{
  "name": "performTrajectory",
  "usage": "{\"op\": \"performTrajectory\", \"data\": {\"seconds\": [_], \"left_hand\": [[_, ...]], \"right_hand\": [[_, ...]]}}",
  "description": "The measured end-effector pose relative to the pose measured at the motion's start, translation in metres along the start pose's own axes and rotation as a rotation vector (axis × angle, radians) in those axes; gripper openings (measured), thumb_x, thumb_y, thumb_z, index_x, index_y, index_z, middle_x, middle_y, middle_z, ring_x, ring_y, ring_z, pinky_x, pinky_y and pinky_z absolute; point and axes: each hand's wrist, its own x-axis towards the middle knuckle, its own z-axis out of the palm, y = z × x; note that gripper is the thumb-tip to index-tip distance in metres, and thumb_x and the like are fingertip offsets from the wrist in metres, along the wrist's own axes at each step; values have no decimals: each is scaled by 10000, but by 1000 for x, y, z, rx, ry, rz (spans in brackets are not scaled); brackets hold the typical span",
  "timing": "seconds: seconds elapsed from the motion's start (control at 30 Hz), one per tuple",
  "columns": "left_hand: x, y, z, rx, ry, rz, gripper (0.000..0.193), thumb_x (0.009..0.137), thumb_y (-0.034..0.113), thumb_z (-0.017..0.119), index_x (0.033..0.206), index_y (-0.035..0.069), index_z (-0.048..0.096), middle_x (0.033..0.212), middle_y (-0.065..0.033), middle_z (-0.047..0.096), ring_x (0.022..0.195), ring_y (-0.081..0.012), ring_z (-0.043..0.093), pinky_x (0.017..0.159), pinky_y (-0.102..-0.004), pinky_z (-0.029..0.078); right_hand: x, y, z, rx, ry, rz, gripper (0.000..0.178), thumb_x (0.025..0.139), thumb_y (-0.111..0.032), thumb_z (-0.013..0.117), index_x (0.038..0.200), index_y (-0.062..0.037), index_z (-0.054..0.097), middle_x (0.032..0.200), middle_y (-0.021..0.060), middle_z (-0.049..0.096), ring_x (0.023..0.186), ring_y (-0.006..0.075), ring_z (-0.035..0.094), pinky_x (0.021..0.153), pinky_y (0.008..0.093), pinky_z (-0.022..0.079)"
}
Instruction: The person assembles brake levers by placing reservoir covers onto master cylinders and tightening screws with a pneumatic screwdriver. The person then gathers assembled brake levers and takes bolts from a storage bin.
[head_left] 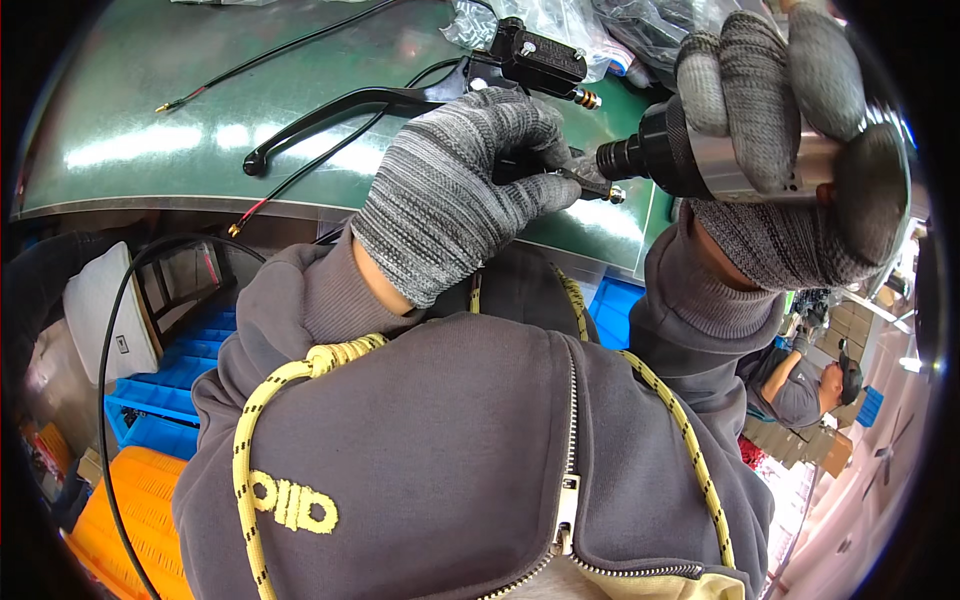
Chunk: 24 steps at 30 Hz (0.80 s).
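My left hand, in a grey striped knit glove, is closed at the table's near edge. Thumb and fingers pinch a small black part with a metal bolt at its end; the hand covers most of it. From the right, my gloved right hand wraps round a power screwdriver with a silver body and black nose. The driver's nose points left and sits close by the black part; whether they touch I cannot tell. Just beyond my left hand lies a brake lever assembly with a long curved black lever.
Thin black cables with brass-tipped ends lie across the green table. Clear plastic bags are at the back. Below left are blue crates and an orange crate. Another person is off to the right.
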Motion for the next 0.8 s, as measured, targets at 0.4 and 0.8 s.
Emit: {"op": "performTrajectory", "data": {"seconds": [0.4, 0.8], "left_hand": [[-2, -8, 0, 21, 26, 113, 300, 757, 98, 837, 1020, 29, 711, 1039, -56, 697, 899, -125, 658, 825, -288, 555], [1, -2, 2, 213, -25, 96, 504, 738, 128, 859, 1189, 30, 656, 1012, -72, 706, 936, -148, 686, 856, -299, 566]], "right_hand": [[-25, 5, -21, -673, -89, -76, 479, 960, -120, 559, 1407, 5, 441, 1042, 181, 651, 709, 242, 686, 708, 340, 615], [-9, 7, -2, -172, -75, -50, 493, 966, -163, 561, 1407, 20, 438, 1089, 200, 636, 749, 235, 683, 715, 334, 607]]}}
